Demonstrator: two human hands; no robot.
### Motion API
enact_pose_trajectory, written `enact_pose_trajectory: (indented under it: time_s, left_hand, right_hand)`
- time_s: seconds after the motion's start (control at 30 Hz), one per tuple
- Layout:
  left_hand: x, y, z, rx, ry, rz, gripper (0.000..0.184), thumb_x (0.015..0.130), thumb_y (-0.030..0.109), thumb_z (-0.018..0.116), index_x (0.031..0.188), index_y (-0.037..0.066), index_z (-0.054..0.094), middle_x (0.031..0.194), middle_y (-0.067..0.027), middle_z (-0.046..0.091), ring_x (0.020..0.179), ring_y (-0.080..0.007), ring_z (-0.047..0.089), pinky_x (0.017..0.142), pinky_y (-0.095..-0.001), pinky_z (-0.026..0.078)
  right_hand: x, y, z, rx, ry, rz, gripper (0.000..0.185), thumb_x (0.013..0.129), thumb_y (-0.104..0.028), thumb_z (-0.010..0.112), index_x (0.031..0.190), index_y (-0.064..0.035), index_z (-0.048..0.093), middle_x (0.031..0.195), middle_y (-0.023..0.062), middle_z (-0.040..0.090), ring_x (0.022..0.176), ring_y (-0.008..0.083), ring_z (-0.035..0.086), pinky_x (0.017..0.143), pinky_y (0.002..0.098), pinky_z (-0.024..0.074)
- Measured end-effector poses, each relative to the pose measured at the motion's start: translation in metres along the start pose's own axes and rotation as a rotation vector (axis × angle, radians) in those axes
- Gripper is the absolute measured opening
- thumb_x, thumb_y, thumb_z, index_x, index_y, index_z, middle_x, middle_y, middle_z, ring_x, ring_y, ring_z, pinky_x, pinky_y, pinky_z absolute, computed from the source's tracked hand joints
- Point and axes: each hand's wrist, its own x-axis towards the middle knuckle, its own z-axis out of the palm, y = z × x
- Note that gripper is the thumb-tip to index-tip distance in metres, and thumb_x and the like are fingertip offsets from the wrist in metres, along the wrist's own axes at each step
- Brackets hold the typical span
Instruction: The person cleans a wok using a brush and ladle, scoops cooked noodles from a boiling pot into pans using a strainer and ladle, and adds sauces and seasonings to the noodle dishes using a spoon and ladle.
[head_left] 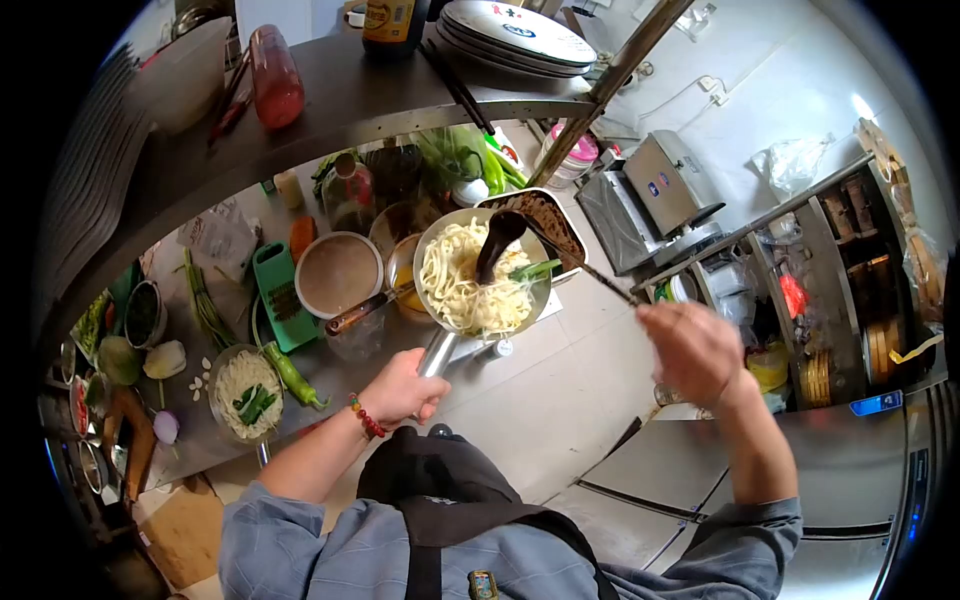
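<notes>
My left hand [402,385] is closed around the metal handle of a round pan [545,285] heaped with pale noodles [455,265]. Green leaf stalks [535,270] lie at the noodles' right side. My right hand [695,350], slightly blurred, grips the far end of a long-handled ladle [505,230]. The ladle's dark bowl is tipped over the noodles. Just behind the pan is a white-rimmed tray [572,215] with dark brown sauce inside. A second pan of noodles and greens [245,375] rests on the counter at the left.
On the steel counter stand a lidded tub [338,275], a green grater-like board [284,300], green peppers [292,378] and a glass bottle [348,190]. Stacked plates [515,35] sit on the overhead shelf [330,95]. Steel fridges [640,490] and a loaded rack [800,270] are at right.
</notes>
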Motion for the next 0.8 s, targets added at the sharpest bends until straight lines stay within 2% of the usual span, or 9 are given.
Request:
enact_pose_trajectory:
  time_s: [0.07,0.1,0.17,0.27,0.4,0.5,0.6,0.7,0.8]
  left_hand:
    - [-0.001,0.002,0.001,-0.007,-0.016,0.012,0.020,0.075,0.001,0.058,0.080,0.004,0.038,0.059,-0.0025,0.049,0.041,-0.0082,0.047,0.034,-0.0252,0.042]
    - [-0.003,0.002,0.001,-0.012,-0.029,0.019,0.020,0.075,0.001,0.058,0.080,0.004,0.038,0.059,-0.0024,0.049,0.040,-0.0082,0.047,0.035,-0.0253,0.042]
    - [-0.003,0.002,0.003,-0.013,-0.009,0.019,0.020,0.075,0.001,0.058,0.080,0.004,0.038,0.059,-0.0025,0.049,0.040,-0.0082,0.047,0.034,-0.0252,0.042]
    - [0.002,-0.003,0.006,-0.023,0.018,0.033,0.020,0.076,0.001,0.058,0.081,0.004,0.039,0.059,-0.0026,0.048,0.041,-0.0081,0.047,0.034,-0.0251,0.040]
    - [0.008,-0.008,0.014,-0.078,0.102,0.029,0.020,0.076,0.000,0.057,0.083,0.003,0.039,0.059,-0.0028,0.048,0.040,-0.0081,0.046,0.034,-0.0248,0.039]
    - [0.003,-0.013,0.018,-0.117,0.162,0.012,0.020,0.076,-0.002,0.057,0.087,0.001,0.040,0.059,-0.0026,0.047,0.039,-0.0081,0.045,0.033,-0.0243,0.038]
    - [-0.013,-0.018,0.026,-0.138,0.231,-0.042,0.021,0.076,-0.003,0.056,0.090,0.001,0.041,0.058,-0.0031,0.048,0.039,-0.0089,0.046,0.034,-0.0245,0.039]
    - [-0.032,-0.020,0.036,-0.157,0.274,-0.086,0.020,0.076,-0.003,0.056,0.089,0.001,0.041,0.058,-0.0040,0.049,0.039,-0.0099,0.048,0.034,-0.0254,0.041]
    - [-0.041,-0.025,0.041,-0.190,0.304,-0.118,0.022,0.076,-0.003,0.057,0.091,0.000,0.041,0.058,-0.0041,0.049,0.040,-0.0099,0.049,0.035,-0.0253,0.041]
  right_hand:
    - [-0.012,-0.008,0.005,-0.128,0.008,-0.208,0.036,0.064,0.004,0.062,0.100,0.0087,0.060,0.085,0.0153,0.058,0.069,0.0246,0.060,0.057,0.0298,0.0503]
    - [-0.016,-0.008,0.008,-0.153,0.074,-0.207,0.030,0.067,0.006,0.060,0.097,0.0076,0.060,0.081,0.0159,0.059,0.065,0.0252,0.060,0.057,0.0295,0.0499]
    - [-0.026,-0.012,0.016,0.071,0.201,0.107,0.018,0.077,0.006,0.058,0.095,0.0068,0.060,0.077,0.0146,0.061,0.062,0.0217,0.060,0.057,0.0280,0.0503]
    - [-0.034,-0.010,0.039,0.819,0.485,0.967,0.015,0.089,-0.004,0.053,0.097,0.0072,0.057,0.077,0.0114,0.063,0.064,0.0137,0.060,0.059,0.0247,0.0505]
    - [-0.065,0.052,0.070,1.335,0.736,1.327,0.014,0.087,-0.003,0.054,0.097,0.0062,0.057,0.078,0.0120,0.061,0.064,0.0139,0.058,0.058,0.0241,0.0497]
    - [-0.073,0.088,0.107,1.180,0.639,1.129,0.014,0.087,-0.003,0.054,0.098,0.0061,0.057,0.079,0.0129,0.061,0.063,0.0142,0.059,0.058,0.0241,0.0503]
    - [-0.061,0.100,0.158,0.535,0.281,0.729,0.010,0.085,0.000,0.053,0.093,0.0012,0.059,0.068,0.0082,0.061,0.060,0.0136,0.061,0.054,0.0257,0.0504]
    - [-0.056,0.119,0.201,0.241,0.116,0.187,0.014,0.078,0.002,0.054,0.091,-0.0024,0.060,0.070,0.0163,0.060,0.062,0.0306,0.062,0.059,0.0344,0.0498]
    - [-0.048,0.119,0.215,0.371,0.006,0.328,0.010,0.080,-0.002,0.054,0.088,-0.0017,0.059,0.068,0.0173,0.060,0.064,0.0337,0.061,0.061,0.0351,0.0500]
